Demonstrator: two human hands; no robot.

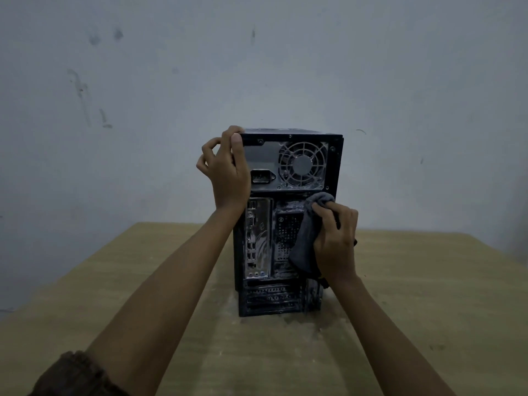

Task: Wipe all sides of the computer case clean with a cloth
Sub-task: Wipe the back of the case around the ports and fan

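The case (pixel 337 155) stands on the counter (pixel 428 281), rear panel facing the person. The left grip (pixel 228 172) clasps its top-left corner. The right grip (pixel 337 244) holds the cloth (pixel 305 247) bunched against the rear, below the fan (pixel 303 164). Brace firmly and wipe downward across the dusty vents (pixel 287 232).

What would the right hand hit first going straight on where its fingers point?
The right hand would probably press the grey cloth it grips into the computer case, below the fan grille; depth unclear.

Room to pass left, right and near side of computer case (pixel 297 178) on table (pixel 428 295).
Wall (pixel 257 67) behind far edge; left hand (pixel 228 172) grips top-left corner, right hand (pixel 335 241) with cloth (pixel 304 250) covers right rear panel.
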